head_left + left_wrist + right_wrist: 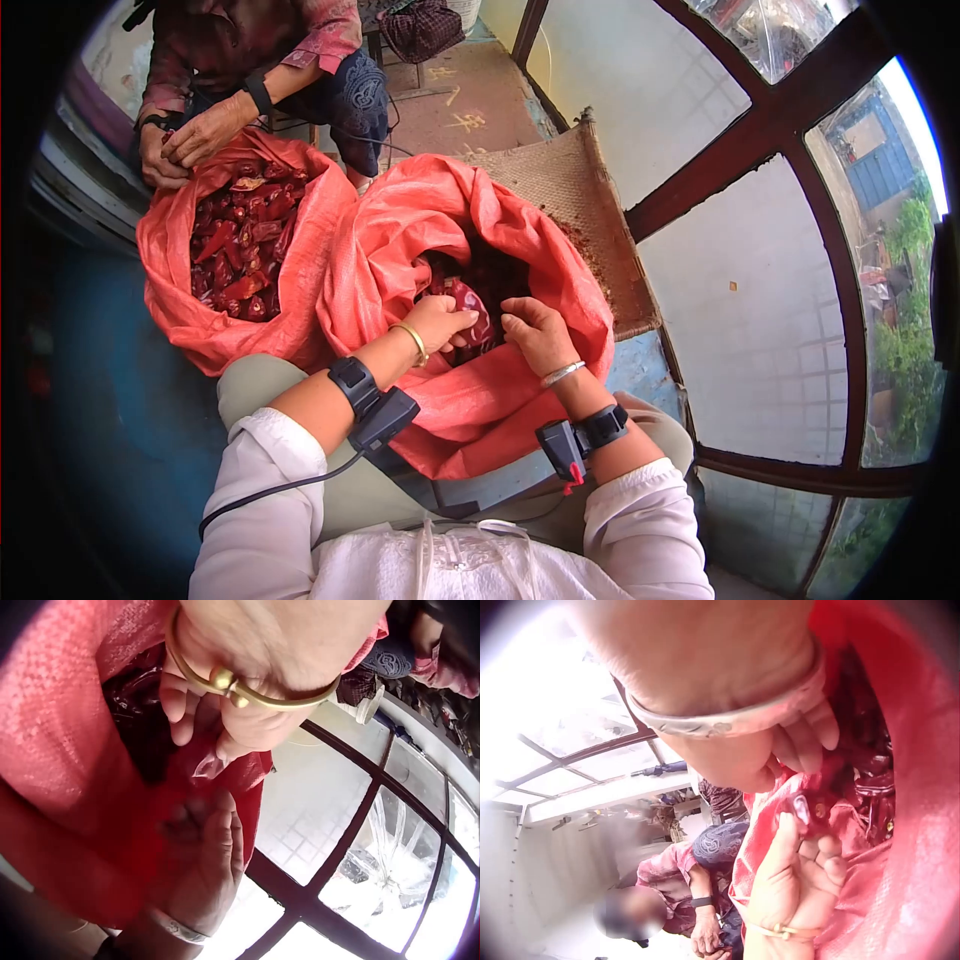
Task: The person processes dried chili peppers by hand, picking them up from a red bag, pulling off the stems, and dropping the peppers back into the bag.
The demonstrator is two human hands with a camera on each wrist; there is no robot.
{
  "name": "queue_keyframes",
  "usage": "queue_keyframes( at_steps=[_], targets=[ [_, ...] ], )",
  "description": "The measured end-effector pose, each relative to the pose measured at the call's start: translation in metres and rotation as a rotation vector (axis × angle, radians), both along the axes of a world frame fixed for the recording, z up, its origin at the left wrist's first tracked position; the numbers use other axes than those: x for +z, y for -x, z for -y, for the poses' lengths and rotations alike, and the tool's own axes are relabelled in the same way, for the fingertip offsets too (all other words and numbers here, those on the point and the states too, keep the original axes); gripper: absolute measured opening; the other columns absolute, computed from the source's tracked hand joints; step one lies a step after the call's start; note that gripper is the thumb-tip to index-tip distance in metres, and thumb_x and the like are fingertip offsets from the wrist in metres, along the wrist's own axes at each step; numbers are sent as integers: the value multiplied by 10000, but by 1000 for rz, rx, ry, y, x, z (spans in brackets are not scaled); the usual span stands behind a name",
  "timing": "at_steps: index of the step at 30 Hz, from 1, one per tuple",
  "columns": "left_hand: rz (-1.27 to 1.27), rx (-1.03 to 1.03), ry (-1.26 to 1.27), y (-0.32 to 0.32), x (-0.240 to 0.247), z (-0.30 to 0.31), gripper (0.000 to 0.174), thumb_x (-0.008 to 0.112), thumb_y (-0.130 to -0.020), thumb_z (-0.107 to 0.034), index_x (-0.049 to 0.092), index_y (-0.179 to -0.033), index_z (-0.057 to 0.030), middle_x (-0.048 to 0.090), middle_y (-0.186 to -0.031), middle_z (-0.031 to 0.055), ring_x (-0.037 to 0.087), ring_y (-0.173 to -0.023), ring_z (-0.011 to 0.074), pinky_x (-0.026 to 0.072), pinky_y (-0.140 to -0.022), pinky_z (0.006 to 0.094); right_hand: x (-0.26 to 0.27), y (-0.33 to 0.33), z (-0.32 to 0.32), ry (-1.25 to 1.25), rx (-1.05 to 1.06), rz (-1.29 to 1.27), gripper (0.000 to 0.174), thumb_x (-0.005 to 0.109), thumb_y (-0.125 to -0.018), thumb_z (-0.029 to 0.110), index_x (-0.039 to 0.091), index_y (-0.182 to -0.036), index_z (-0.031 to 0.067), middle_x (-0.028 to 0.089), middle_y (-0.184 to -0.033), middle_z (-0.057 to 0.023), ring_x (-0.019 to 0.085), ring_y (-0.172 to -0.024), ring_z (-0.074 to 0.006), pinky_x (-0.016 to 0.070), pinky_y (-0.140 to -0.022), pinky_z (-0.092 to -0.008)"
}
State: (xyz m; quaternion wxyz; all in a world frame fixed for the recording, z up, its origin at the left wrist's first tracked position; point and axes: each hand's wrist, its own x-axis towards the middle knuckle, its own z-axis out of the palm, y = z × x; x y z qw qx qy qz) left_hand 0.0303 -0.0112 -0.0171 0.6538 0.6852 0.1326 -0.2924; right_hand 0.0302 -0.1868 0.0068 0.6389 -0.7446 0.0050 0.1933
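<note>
My left hand (436, 326) holds a dark red dried chili pepper (470, 304) over the mouth of a red woven sack (400, 240). In the right wrist view, the thumb and fingers of that hand pinch the chili (814, 813) near its pale end. My right hand (541, 338) is just to the right of it, inside the sack's rolled rim, fingers loosely bent and no object showing between them. More dried chilies (875, 784) lie deeper in the sack, partly in shadow.
A second red sack (165, 245) full of dried chilies (245, 240) stands at the left. Behind it another person's hands (205, 135) meet at its rim. A woven mat (560, 170) lies behind my sack, and framed window panes (750, 320) run along the right.
</note>
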Motion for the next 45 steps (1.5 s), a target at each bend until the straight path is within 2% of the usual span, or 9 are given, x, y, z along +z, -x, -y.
queue_keyframes(
  at_steps=[7, 9, 19, 24, 31, 34, 38, 40, 45],
  targets=[
    [-170, 201, 252, 4, -1, -1, 146, 509, -805, -246, 530, -845, -107, 590, -727, 12, 514, -503, 62, 385, -397, 163, -6, 17, 6, 273, 145, 195, 212, 592, -719, 46, 549, -922, 2, 558, -719, -10, 502, -653, -61, 428, -593, -205],
    [-188, 225, 274, 7, -2, 1, 147, 506, -808, -244, 524, -848, -104, 587, -723, 12, 518, -504, 65, 399, -398, 167, -1, 22, -1, 251, 61, 300, 217, 626, -665, 97, 556, -854, 19, 568, -644, -90, 543, -556, -148, 440, -534, -259],
    [-203, 294, 410, 16, 13, 7, 159, 576, -774, -213, 513, -834, -79, 559, -702, 12, 526, -513, 84, 437, -433, 172, -6, 15, -21, 328, -19, 352, 106, 581, -668, 60, 533, -745, 6, 561, -606, -109, 580, -567, -174, 453, -522, -269],
    [-212, 230, 543, 14, 9, 0, 121, 543, -796, -192, 525, -856, -88, 568, -693, 2, 537, -542, 82, 450, -468, 190, -16, 11, -21, -212, -88, -60, 37, 501, -751, 1, 534, -766, -7, 551, -656, -26, 534, -588, -85, 446, -528, -207],
    [-165, 299, 521, 14, 11, 2, 95, 533, -801, -173, 525, -866, -104, 573, -733, -6, 546, -600, 84, 437, -488, 187, -5, 19, -22, 146, -55, 401, 92, 590, -682, 27, 556, -767, 17, 572, -634, -65, 558, -569, -114, 450, -532, -232],
    [-177, 286, 560, 16, 8, 4, 96, 536, -799, -169, 522, -874, -109, 575, -739, -6, 551, -609, 90, 434, -496, 187, -3, 19, -24, 174, -87, 356, 80, 587, -696, -4, 546, -764, -1, 565, -643, -23, 531, -605, -56, 443, -545, -194],
    [-171, 322, 592, 17, 11, 6, 101, 543, -794, -173, 517, -877, -121, 576, -741, -7, 556, -618, 96, 430, -502, 191, 0, 18, -26, 149, -118, 375, 57, 580, -699, -7, 540, -739, 2, 561, -629, -28, 525, -588, -56, 438, -528, -194],
    [-173, 328, 593, 17, 11, 6, 104, 545, -793, -176, 516, -879, -124, 576, -741, -9, 557, -619, 96, 427, -501, 190, -3, 16, -24, 152, -75, 360, 91, 606, -661, 40, 543, -725, 24, 564, -615, -74, 551, -541, -134, 441, -511, -247],
    [-146, 330, 647, 16, 15, 8, 107, 535, -801, -181, 510, -891, -130, 573, -750, -15, 548, -640, 94, 427, -526, 200, 0, 16, -25, -77, -104, 166, 59, 579, -710, 35, 523, -718, 20, 553, -599, -44, 526, -534, -92, 431, -491, -216]
  ],
)
